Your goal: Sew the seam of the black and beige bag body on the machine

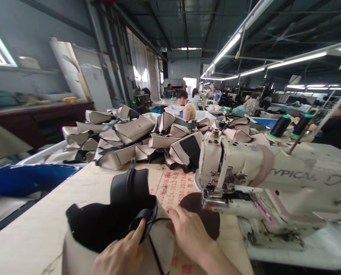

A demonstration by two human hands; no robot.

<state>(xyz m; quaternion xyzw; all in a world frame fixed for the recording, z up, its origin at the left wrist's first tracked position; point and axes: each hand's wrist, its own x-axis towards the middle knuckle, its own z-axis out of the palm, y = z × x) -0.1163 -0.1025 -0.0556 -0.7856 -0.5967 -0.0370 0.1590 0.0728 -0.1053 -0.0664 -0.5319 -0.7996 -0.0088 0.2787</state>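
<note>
- Left hand (120,254), bottom centre: clenched; thumb and fingers press on a black strap loop (144,220) at the bag's upper edge.
- Right hand (193,238), just right of the left hand: fingers (173,215) curled and lowered beside a thin black cord (161,220); cannot tell whether they grip it.
- Beige bag (86,244) with black lining (101,225): bottom centre, between both hands and partly cut off by the lower frame edge. A black flap (129,187) stands up from it, with a short tab at its top.
- Printed paper (170,187) with red characters: lies flat on the table, right of the bag.
- Dark brown round piece (202,214): on the paper, just beyond the right hand, its edge passing under the sewing machine head.
- Sewing machine (262,168): cream-coloured, right of the frame; its presser foot (216,194) stands near the right hand, with little open room between them.
- Table (30,227): pale top; bare strip left of the bag, ending at a dark edge at lower left.
- Blue cloth (24,179): left of the frame, beyond that edge.
- Pile of beige bag panels (124,133): across the middle, beyond the table's far edge.
- Black thread spools (281,126): behind the machine, right.
- Co-worker (186,109): far back, centre, well apart from the hands.
</note>
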